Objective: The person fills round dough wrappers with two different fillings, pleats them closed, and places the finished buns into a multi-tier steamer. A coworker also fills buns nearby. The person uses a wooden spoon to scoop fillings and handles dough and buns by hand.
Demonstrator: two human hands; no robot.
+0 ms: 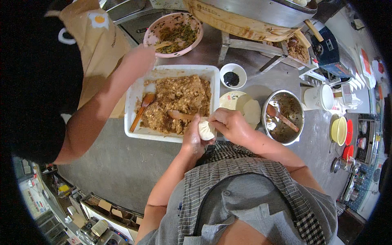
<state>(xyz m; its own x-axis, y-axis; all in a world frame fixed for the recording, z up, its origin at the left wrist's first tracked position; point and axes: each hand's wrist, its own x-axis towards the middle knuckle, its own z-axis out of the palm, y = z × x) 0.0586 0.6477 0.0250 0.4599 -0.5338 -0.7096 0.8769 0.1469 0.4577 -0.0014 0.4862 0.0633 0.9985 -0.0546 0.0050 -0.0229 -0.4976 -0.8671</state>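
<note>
A pleated dough bun (206, 130) rests in my left hand (194, 136), whose fingers curl around it. My right hand (230, 124) pinches the dough's edge at its upper right. Both hands are over the near right corner of a white rectangular tray (216, 92) of brown chopped filling (183, 96). One wooden spatula (142, 111) lies at the tray's left; another wooden utensil (179, 115) lies in the filling, its end by my left hand. Just beyond my right hand, flat dough wrappers (251, 111) lie on a round plate (231, 97).
A co-worker's hand (142, 59) is at a pink bowl (197, 39) of green filling. A white bowl (224, 69) holds something dark; a steel bowl (301, 122) holds a wooden spatula (283, 119). A large steamer (245, 26) stands on a metal frame (245, 46) at the back.
</note>
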